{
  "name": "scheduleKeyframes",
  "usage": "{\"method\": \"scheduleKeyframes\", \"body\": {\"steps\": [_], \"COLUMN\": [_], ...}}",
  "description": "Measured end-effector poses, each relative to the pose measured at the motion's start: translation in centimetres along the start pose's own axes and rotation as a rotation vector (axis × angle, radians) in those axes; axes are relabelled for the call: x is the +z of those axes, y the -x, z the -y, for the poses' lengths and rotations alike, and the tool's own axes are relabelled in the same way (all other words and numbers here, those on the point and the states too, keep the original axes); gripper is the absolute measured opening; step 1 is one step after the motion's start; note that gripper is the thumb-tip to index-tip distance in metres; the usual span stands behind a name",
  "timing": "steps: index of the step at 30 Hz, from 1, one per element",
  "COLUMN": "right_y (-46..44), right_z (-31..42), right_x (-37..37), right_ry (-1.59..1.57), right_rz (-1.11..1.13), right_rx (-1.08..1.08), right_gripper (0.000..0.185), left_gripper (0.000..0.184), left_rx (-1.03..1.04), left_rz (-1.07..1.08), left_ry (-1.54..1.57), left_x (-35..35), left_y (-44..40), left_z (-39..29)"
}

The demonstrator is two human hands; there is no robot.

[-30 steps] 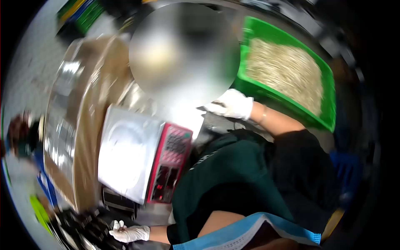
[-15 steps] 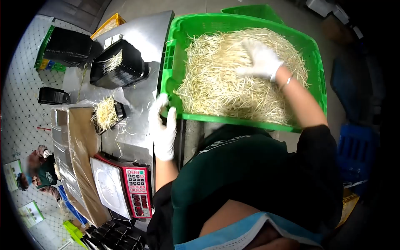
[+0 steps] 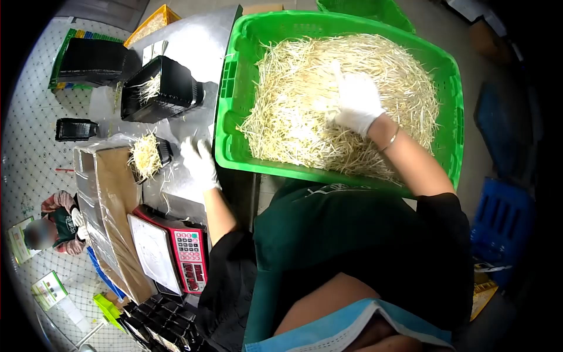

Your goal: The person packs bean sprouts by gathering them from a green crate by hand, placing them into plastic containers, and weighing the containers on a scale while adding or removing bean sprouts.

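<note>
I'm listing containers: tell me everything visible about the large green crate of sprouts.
The green crate looks plastic: rectangular, open-topped, perforated far wall, gridded left end. It sits upright at the metal table's edge, heaped with pale sprouts that the gloved right hand touches. Its support is hidden.

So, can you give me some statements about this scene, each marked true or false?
1. The left hand and right hand both wear white gloves. True.
2. The right hand is at the sprouts in the green crate. True.
3. The left hand grips the crate. False: it is open, between the crate and a small black tray.
4. The scale stands beside a brown box. True.
5. The scale's front is blue. False: it is red.
</note>
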State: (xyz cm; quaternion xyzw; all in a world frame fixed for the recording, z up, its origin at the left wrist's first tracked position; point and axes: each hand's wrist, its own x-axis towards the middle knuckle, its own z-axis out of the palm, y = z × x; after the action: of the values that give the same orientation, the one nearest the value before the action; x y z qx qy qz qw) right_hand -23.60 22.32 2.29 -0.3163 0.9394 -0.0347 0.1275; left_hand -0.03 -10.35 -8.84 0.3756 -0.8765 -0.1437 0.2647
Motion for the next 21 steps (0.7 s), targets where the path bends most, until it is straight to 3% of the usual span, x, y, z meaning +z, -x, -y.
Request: {"method": "scheduleKeyframes", "body": {"steps": [1, 4, 5, 6, 7, 9, 10, 11, 12, 13, 14, 15, 16, 17, 18, 19, 21], "right_y": [0.0, 1.1, 1.8, 2.5, 3.7, 6.0, 6.1, 6.9, 7.5, 7.4, 6.6, 5.6, 4.6, 4.2, 4.7, 5.0, 6.0], "right_z": [-0.2, -4.5, -6.5, -8.4, -10.9, -10.8, -11.2, -11.3, -9.2, -7.0, -5.2, -4.2, -3.1, -2.1, -4.3, -5.2, -7.1], "right_x": [-1.0, -0.9, -0.5, -0.2, -1.8, -5.8, -6.4, -7.2, -8.2, -8.7, -8.2, -6.9, -5.5, -4.5, -1.8, -3.2, -5.8], "right_ry": [0.007, -0.353, -0.816, -1.254, -1.238, -1.251, -1.780, -1.829, -1.553, -1.018, -0.677, -0.474, -0.258, -0.154, -0.125, -0.121, -0.454], "right_rz": [0.007, -0.140, -0.279, -0.376, -0.280, -0.430, -0.255, -0.222, -0.235, -0.312, -0.293, -0.176, -0.055, 0.153, -0.094, -0.099, -0.231], "right_rx": [-0.002, -0.010, -0.129, -0.318, -0.190, -0.189, -0.075, -0.117, -0.237, -0.389, -0.451, -0.387, -0.350, -0.170, -0.328, -0.326, -0.188], "right_gripper": [0.102, 0.076, 0.075, 0.074, 0.077, 0.079, 0.075, 0.072, 0.069, 0.067, 0.065, 0.071, 0.077, 0.085, 0.084, 0.084, 0.080], "left_gripper": [0.048, 0.039, 0.036, 0.031, 0.029, 0.028, 0.027, 0.027, 0.028, 0.029, 0.032, 0.035, 0.041, 0.047, 0.052, 0.057, 0.061], "left_rx": [-0.051, -0.131, -0.174, -0.207, -0.197, -0.248, -0.191, -0.189, -0.097, -0.003, 0.039, 0.083, 0.294, 0.504, 0.642, 0.772, 0.799], "left_rz": [0.056, -0.046, -0.054, -0.090, -0.080, -0.073, -0.064, -0.060, 0.005, 0.069, 0.209, 0.353, 0.430, 0.501, 0.532, 0.556, 0.628], "left_ry": [0.342, 0.362, 0.334, 0.521, 0.512, 0.756, 0.801, 0.807, 0.770, 0.731, 0.805, 0.876, 0.754, 0.624, 0.584, 0.542, 0.484], "left_x": [-0.1, -2.0, -4.3, -4.9, -5.3, -6.3, -6.7, -7.1, -7.5, -7.6, -7.2, -6.5, -5.5, -4.4, -3.6, -3.0, -1.4], "left_y": [-0.5, -1.0, -0.9, -1.0, -1.4, -2.4, -2.9, -3.3, -3.4, -3.2, -2.7, -2.2, -2.0, -2.0, -2.2, -2.4, -2.9], "left_z": [-2.1, -2.9, -5.3, -5.3, -4.1, -4.8, -6.4, -8.4, -11.4, -14.1, -16.6, -18.6, -19.7, -20.6, -21.5, -22.4, -24.3]}}
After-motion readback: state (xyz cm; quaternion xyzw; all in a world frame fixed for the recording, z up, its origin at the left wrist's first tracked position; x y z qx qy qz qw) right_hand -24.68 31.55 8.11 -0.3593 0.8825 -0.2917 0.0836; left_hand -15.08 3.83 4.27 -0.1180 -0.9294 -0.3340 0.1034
